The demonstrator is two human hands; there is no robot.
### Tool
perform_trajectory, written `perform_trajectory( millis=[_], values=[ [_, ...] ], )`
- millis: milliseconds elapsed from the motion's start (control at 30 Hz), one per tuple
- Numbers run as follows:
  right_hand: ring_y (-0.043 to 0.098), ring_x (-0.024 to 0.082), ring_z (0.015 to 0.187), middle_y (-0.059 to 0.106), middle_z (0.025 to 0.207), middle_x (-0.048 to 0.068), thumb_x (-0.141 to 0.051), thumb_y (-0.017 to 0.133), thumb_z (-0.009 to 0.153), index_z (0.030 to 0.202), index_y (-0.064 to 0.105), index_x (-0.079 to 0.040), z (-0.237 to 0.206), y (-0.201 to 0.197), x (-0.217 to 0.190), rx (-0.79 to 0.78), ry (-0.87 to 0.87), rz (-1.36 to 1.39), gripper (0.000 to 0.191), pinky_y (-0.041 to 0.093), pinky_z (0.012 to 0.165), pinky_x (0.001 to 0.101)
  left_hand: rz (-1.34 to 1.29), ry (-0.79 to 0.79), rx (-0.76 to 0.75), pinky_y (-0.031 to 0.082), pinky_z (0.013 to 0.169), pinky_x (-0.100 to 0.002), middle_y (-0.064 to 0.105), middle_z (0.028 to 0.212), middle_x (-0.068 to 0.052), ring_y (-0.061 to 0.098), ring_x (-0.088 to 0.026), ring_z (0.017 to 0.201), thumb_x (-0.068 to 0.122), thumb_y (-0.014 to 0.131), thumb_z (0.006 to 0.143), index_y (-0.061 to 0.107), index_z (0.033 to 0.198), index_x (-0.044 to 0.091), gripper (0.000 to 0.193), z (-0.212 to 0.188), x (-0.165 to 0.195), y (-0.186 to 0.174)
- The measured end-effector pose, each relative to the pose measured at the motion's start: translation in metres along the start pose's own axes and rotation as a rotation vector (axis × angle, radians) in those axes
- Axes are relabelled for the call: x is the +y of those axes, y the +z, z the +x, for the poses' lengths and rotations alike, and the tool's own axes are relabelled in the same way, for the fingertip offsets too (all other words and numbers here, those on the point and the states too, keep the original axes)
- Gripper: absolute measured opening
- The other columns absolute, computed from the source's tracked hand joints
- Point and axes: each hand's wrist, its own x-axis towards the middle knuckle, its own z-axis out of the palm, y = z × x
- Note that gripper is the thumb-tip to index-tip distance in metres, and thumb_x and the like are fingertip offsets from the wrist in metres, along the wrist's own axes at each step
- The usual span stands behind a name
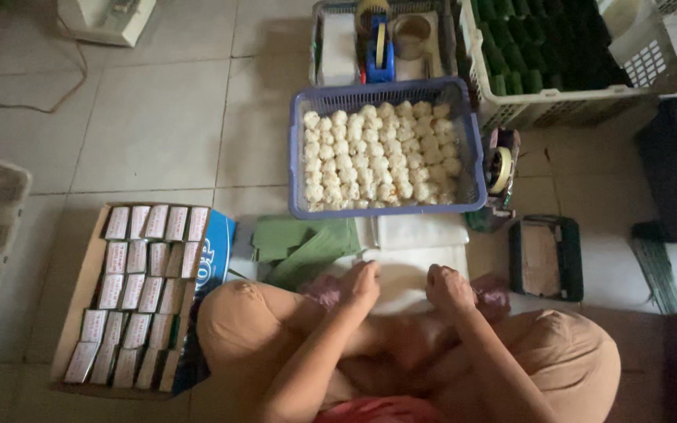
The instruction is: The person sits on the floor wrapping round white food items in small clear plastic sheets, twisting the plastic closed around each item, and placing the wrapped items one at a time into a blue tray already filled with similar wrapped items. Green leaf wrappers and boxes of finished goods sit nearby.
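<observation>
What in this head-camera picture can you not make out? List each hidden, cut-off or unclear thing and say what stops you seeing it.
- Left hand and right hand, head view: backs face the camera, so whatever the fingers hold is hidden.
- White sheet: near part covered by the hands.
- Cardboard box of small packets: one corner hidden by the knee.
- Crate of green items: cut off by the top edge, too dark to identify.
- Blue basket of pale lumps: too small to identify.
</observation>
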Motion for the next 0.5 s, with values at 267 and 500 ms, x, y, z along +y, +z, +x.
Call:
perform_trajectory(
  millis=[267, 500],
  values=[
    [0.073, 0.023, 0.087, 0.074, 0.103, 0.013, 0.0, 0.069, 0.096, 0.106, 0.074, -0.006, 0.038, -0.122, -0.079, 0.695, -0.456, 0.492, 0.013, 0.058, 0.075, 0.0349, -0.381, 0.324, 0.502, 0.058, 0.077, -0.044, 0.073, 0.105, -0.017, 0.072, -0.036, 0.091, 0.0, 0.064, 0.09, 0.072, 0.115, 0.01, 0.029, 0.067, 0.092, -0.074],
    [0.074, 0.019, 0.085, 0.072, 0.109, 0.013, -0.006, 0.072, 0.092, 0.11, 0.074, -0.007, 0.014, -0.128, -0.062, 0.507, -0.336, 0.557, 0.018, 0.06, 0.072, 0.0311, -0.182, -0.087, 0.102, 0.061, 0.077, -0.043, 0.08, 0.095, -0.014, 0.077, -0.031, 0.089, 0.042, 0.072, 0.092, 0.079, 0.098, 0.01, 0.033, 0.026, 0.028, -0.131]
  ],
)
